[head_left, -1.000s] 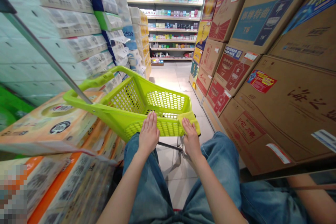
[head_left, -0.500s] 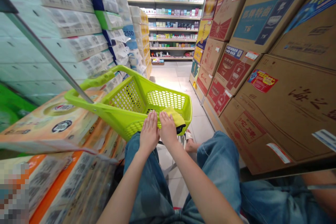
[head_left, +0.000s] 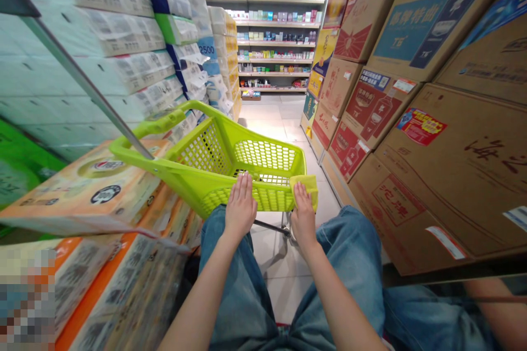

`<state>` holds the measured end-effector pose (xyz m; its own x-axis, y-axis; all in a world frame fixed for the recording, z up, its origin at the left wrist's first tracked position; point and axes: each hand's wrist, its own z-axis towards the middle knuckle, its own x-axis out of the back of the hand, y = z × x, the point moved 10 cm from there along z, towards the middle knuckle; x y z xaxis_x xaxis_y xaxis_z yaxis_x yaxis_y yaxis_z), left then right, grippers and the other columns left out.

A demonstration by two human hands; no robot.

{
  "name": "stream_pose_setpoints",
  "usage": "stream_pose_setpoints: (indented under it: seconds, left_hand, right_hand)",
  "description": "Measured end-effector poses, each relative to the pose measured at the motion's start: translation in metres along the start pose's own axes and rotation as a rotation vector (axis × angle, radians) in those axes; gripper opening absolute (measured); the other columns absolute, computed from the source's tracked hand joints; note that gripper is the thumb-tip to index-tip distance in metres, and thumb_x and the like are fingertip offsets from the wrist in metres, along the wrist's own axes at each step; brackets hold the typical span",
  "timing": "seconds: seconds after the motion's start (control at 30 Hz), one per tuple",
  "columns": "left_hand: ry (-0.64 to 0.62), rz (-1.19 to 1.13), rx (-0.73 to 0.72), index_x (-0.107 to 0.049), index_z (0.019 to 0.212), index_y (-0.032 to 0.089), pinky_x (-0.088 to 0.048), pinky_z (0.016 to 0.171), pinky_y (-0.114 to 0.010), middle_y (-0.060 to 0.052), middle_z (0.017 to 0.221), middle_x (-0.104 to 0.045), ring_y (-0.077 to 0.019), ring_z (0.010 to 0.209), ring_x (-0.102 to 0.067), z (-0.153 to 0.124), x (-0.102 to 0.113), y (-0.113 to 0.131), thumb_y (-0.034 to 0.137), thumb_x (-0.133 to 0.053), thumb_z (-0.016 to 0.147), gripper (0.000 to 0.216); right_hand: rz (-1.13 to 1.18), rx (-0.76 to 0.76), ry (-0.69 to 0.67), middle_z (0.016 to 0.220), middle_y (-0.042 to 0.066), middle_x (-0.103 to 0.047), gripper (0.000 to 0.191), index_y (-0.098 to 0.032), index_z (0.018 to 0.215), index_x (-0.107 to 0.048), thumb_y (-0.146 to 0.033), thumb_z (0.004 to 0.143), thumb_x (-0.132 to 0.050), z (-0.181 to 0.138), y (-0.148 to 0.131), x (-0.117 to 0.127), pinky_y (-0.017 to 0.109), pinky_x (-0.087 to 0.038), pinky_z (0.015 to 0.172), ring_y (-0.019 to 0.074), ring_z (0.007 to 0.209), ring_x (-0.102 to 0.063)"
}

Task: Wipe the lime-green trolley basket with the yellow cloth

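Note:
A lime-green shopping trolley basket (head_left: 206,170) with perforated sides stands in front of my knees, its handle to the left. My left hand (head_left: 241,205) lies on the near side of the basket, fingers stretched out and close together, with nothing in it. At the right front corner, my right hand (head_left: 303,214) holds a yellow cloth (head_left: 309,184) against the rim. The cloth drapes over that corner and hangs partly outside. Part of it is hidden under my fingers.
Stacked cardboard cartons (head_left: 428,170) line the right side. Wrapped paper packs (head_left: 123,38) rise on the left, with orange packs (head_left: 94,181) lower down. Shelves of small goods (head_left: 275,44) stand at the far end of the tiled aisle (head_left: 280,115).
My right hand has slid right along the rim with the yellow cloth, from beside my left hand to the basket's corner. My left hand stays on the near side. The view has shifted slightly.

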<state>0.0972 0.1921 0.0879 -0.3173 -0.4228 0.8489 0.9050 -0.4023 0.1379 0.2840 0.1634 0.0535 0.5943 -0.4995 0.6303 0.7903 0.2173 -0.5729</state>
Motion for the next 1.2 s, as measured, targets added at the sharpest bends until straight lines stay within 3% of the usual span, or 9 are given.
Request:
stream_pose_setpoints:
  seconds: [0.1, 0.2, 0.3, 0.47, 0.63, 0.73, 0.83, 1.07, 1.2]
  left_hand:
    - [-0.004, 0.004, 0.001, -0.009, 0.158, 0.010, -0.024, 0.122, -0.046, -0.014, 0.163, -0.024, -0.0251, 0.152, -0.017, 0.000, 0.000, 0.000, 0.014, -0.037, 0.091, 0.072]
    - [-0.030, 0.000, 0.003, -0.012, 0.157, 0.010, -0.024, 0.122, -0.046, -0.014, 0.163, -0.024, -0.0245, 0.153, -0.016, -0.001, 0.000, 0.000, 0.014, -0.037, 0.091, 0.071]
    - [-0.046, -0.001, 0.008, -0.015, 0.157, 0.011, -0.024, 0.122, -0.046, -0.014, 0.162, -0.026, -0.0245, 0.153, -0.016, -0.001, 0.001, -0.001, 0.014, -0.037, 0.091, 0.070]
    - [-0.020, 0.003, -0.006, -0.012, 0.157, 0.010, -0.025, 0.121, -0.046, -0.014, 0.163, -0.025, -0.0252, 0.152, -0.019, 0.000, 0.004, 0.000, 0.013, -0.036, 0.091, 0.071]
    - [-0.024, 0.009, -0.006, -0.011, 0.157, 0.010, -0.025, 0.121, -0.046, -0.013, 0.163, -0.024, -0.0259, 0.152, -0.018, -0.001, 0.001, -0.001, 0.016, -0.036, 0.093, 0.069]
    - [-0.021, 0.008, -0.003, -0.011, 0.158, 0.010, -0.026, 0.121, -0.046, -0.014, 0.163, -0.023, -0.0263, 0.152, -0.019, -0.001, 0.001, -0.001, 0.021, -0.034, 0.097, 0.066]
    - [-0.009, 0.003, -0.012, -0.008, 0.158, 0.012, -0.027, 0.121, -0.047, -0.013, 0.163, -0.024, -0.0262, 0.152, -0.019, -0.001, 0.001, -0.001, 0.026, -0.032, 0.099, 0.065]
    - [-0.012, 0.001, -0.015, -0.012, 0.158, 0.011, -0.027, 0.121, -0.046, -0.014, 0.162, -0.026, -0.0257, 0.152, -0.020, -0.002, 0.000, -0.003, 0.025, -0.030, 0.100, 0.062]
    - [-0.017, -0.001, -0.018, -0.011, 0.158, 0.012, -0.027, 0.121, -0.047, -0.014, 0.162, -0.027, -0.0251, 0.152, -0.020, -0.002, 0.001, -0.002, 0.024, -0.030, 0.099, 0.063]
  right_hand:
    - [-0.020, 0.003, -0.024, 0.155, 0.014, -0.042, 0.078, -0.011, 0.151, -0.037, 0.005, 0.075, -0.033, 0.011, -0.042, -0.025, 0.048, -0.023, 0.123, 0.0203, 0.149, -0.030]
    - [-0.012, 0.086, -0.159, 0.153, 0.017, -0.044, 0.067, -0.006, 0.147, -0.043, 0.000, 0.081, -0.036, 0.023, -0.093, -0.058, 0.046, -0.025, 0.123, 0.0226, 0.146, -0.035]
    - [0.004, 0.143, -0.223, 0.153, 0.017, -0.043, 0.063, -0.004, 0.147, -0.043, -0.002, 0.084, -0.037, 0.026, -0.115, -0.067, 0.045, -0.026, 0.123, 0.0228, 0.146, -0.036]
    - [0.041, 0.211, -0.221, 0.154, 0.010, -0.044, 0.076, -0.013, 0.150, -0.041, 0.005, 0.077, -0.033, 0.010, -0.082, -0.037, 0.045, -0.026, 0.123, 0.0181, 0.147, -0.033]
    - [0.055, 0.080, -0.098, 0.156, 0.008, -0.041, 0.085, -0.021, 0.152, -0.037, 0.007, 0.071, -0.032, -0.007, -0.013, 0.002, 0.051, -0.022, 0.123, 0.0177, 0.148, -0.031]
    - [0.060, 0.011, -0.045, 0.157, 0.009, -0.040, 0.085, -0.020, 0.152, -0.037, 0.006, 0.071, -0.032, -0.012, 0.004, 0.006, 0.051, -0.022, 0.124, 0.0180, 0.149, -0.029]
    - [0.054, -0.038, -0.002, 0.156, 0.010, -0.040, 0.085, -0.018, 0.153, -0.035, 0.006, 0.071, -0.033, -0.007, -0.008, -0.002, 0.051, -0.021, 0.124, 0.0185, 0.149, -0.028]
    - [0.070, 0.116, -0.207, 0.152, 0.014, -0.046, 0.062, -0.009, 0.146, -0.046, -0.002, 0.085, -0.035, 0.020, -0.107, -0.057, 0.046, -0.026, 0.123, 0.0213, 0.144, -0.039]
    - [0.082, 0.178, -0.231, 0.153, 0.010, -0.046, 0.067, -0.014, 0.148, -0.044, 0.000, 0.083, -0.036, 0.018, -0.110, -0.052, 0.045, -0.026, 0.123, 0.0189, 0.145, -0.037]
